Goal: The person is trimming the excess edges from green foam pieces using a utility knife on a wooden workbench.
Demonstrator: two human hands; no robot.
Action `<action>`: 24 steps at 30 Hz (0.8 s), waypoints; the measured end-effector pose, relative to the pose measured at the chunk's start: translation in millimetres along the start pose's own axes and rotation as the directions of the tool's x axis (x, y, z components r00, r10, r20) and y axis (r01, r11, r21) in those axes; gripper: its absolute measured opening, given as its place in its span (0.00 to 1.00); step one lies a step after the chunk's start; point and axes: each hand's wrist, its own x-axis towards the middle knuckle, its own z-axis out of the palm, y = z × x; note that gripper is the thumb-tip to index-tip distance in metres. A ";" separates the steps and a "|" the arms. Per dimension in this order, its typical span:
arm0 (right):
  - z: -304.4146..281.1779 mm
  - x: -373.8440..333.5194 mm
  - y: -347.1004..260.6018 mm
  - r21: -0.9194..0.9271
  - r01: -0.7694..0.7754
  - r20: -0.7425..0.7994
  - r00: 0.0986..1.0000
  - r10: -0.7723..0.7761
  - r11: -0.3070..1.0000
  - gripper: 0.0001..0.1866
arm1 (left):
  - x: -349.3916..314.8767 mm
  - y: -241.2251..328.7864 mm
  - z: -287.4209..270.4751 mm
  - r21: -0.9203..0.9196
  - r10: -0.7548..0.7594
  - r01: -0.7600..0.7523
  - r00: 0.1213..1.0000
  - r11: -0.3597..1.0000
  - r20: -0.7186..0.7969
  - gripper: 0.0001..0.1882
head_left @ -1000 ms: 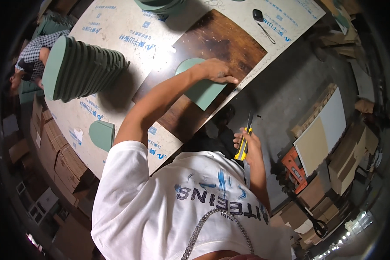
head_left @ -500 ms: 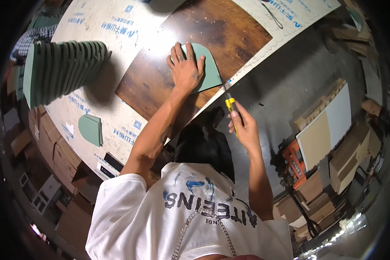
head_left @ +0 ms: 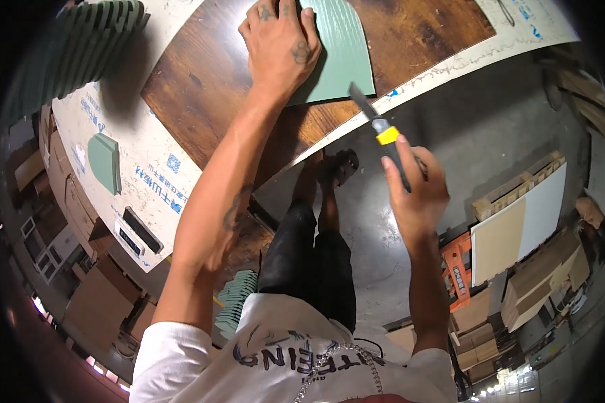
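Note:
A light green panel [head_left: 339, 50] with a rounded end lies on a brown wood-grain board [head_left: 202, 80]. My left hand [head_left: 279, 57] rests flat across the panel's left side, fingers apart. In my right hand [head_left: 418, 185] is a utility knife [head_left: 390, 138] with a yellow collar and a dark handle. Its bare blade slants up and left, the tip overlapping the panel's straight near edge close to the right corner. Whether the blade touches the panel I cannot tell.
On the white printed table sheet [head_left: 141, 161] lie a small stack of green pieces [head_left: 103, 161] and a dark, narrow object [head_left: 142, 228]. A row of green panels [head_left: 91, 50] stands at far left. Right, on the floor, are pale boards [head_left: 517, 225], an orange pallet jack [head_left: 458, 269] and cardboard.
The view has shifted, bringing my legs into sight. The knife has tilted, its tip moving left from the panel's corner. My left hand stays on the panel.

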 end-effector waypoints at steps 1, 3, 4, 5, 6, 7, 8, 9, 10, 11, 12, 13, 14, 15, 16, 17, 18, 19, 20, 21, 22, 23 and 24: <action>-1.8 -1.1 4.7 -0.006 0.012 -0.006 1.000 -0.012 1.000 0.25 | -0.6 -3.2 0.7 -0.012 0.006 -0.006 1.000 1.000 0.012 0.19; -4.5 -2.3 12.6 -0.011 0.032 -0.006 0.999 -0.032 0.999 0.25 | -0.2 -2.2 0.4 -0.007 -0.007 0.007 1.000 1.000 0.019 0.19; -4.8 -2.4 16.0 0.015 0.031 -0.019 0.999 -0.031 0.999 0.25 | 0.3 -1.3 0.6 -0.007 -0.014 0.014 1.000 1.000 0.027 0.19; -5.9 -3.1 17.3 0.042 0.028 -0.027 0.999 -0.027 0.999 0.25 | 1.4 1.7 -1.8 -0.001 -0.047 0.048 0.998 0.999 0.037 0.18; -7.0 -2.8 18.0 0.044 0.030 -0.020 0.999 -0.029 0.999 0.25 | 1.1 2.9 -2.8 0.001 -0.055 0.055 0.998 0.998 0.040 0.18; -7.8 -2.3 18.9 0.033 0.045 -0.020 0.999 -0.045 0.998 0.25 | 0.3 3.5 -2.8 0.016 -0.062 0.061 0.997 0.998 0.051 0.18; -7.6 -1.5 19.8 0.024 0.062 -0.023 0.998 -0.061 0.998 0.25 | 0.6 3.3 -2.8 0.031 -0.068 0.067 0.996 0.997 0.058 0.17; -6.0 -1.8 20.8 0.046 0.050 -0.035 0.998 -0.048 0.998 0.25 | 0.6 2.6 -2.1 0.033 -0.074 0.072 0.996 0.997 0.058 0.17; -5.6 -1.3 22.1 0.047 0.053 -0.032 0.998 -0.052 0.997 0.25 | 0.5 1.6 -1.1 0.034 -0.034 0.033 0.999 0.999 0.037 0.17; -6.4 -0.4 22.2 0.038 0.045 -0.014 0.999 -0.045 0.998 0.25 | 0.0 0.0 -0.5 0.037 0.005 -0.006 1.000 0.999 0.018 0.17; -7.3 0.8 22.1 0.029 0.037 0.003 0.999 -0.038 0.999 0.26 | -0.4 -2.2 0.0 0.038 0.001 -0.002 1.000 0.999 0.020 0.17; -7.7 2.1 21.4 0.030 0.039 0.007 0.999 -0.039 0.999 0.26 | -0.8 -5.0 0.3 0.047 0.027 -0.028 0.999 0.999 0.027 0.17; -7.5 4.0 20.2 0.043 0.033 0.012 0.999 -0.033 0.999 0.26 | -0.9 -7.5 0.3 0.059 0.052 -0.054 0.998 0.997 0.034 0.17; -7.0 6.7 19.0 0.056 0.027 0.016 0.999 -0.028 0.998 0.26 | -0.9 -9.5 0.3 0.066 0.049 -0.052 0.998 0.996 0.035 0.17; -6.9 10.7 17.6 0.063 0.030 0.017 0.999 -0.031 0.998 0.26 | -0.8 -11.6 -0.1 0.062 0.059 -0.062 0.997 0.996 0.045 0.17; -9.6 14.5 16.5 0.044 0.021 0.040 0.999 -0.023 0.999 0.25 | -0.9 -11.2 0.1 0.051 0.068 -0.071 0.996 0.996 0.057 0.17; -11.3 18.2 15.2 0.027 0.013 0.062 0.998 -0.014 1.000 0.24 | -0.5 -10.7 0.0 0.050 0.065 -0.068 0.996 0.996 0.059 0.17; -8.3 24.7 14.7 0.026 0.013 0.065 0.998 -0.015 1.000 0.24 | 0.3 -9.8 -0.6 0.053 0.052 -0.056 0.996 0.997 0.077 0.17; -2.6 36.3 14.7 0.071 0.040 0.001 0.999 -0.040 0.997 0.23 | 2.3 -8.2 -2.5 0.054 0.040 -0.045 0.995 0.998 0.091 0.17; 3.9 46.8 15.8 0.114 0.066 -0.061 0.996 -0.059 0.991 0.21 | 1.6 -7.0 -1.6 0.050 0.038 -0.043 0.995 0.998 0.092 0.17; 7.1 57.5 15.2 0.109 0.065 -0.059 0.996 -0.059 0.992 0.21 | 1.0 -5.6 -0.7 0.057 0.042 -0.047 0.995 0.997 0.096 0.17; 11.6 70.4 11.9 0.059 0.047 -0.031 0.998 -0.045 0.997 0.19 | 2.0 -7.1 -3.0 0.075 0.046 -0.053 0.994 0.996 0.096 0.18; 16.4 80.6 12.5 0.001 0.027 -0.002 1.000 -0.027 1.000 0.18 | 2.5 -6.3 -3.7 0.073 0.045 -0.052 0.995 0.996 0.093 0.18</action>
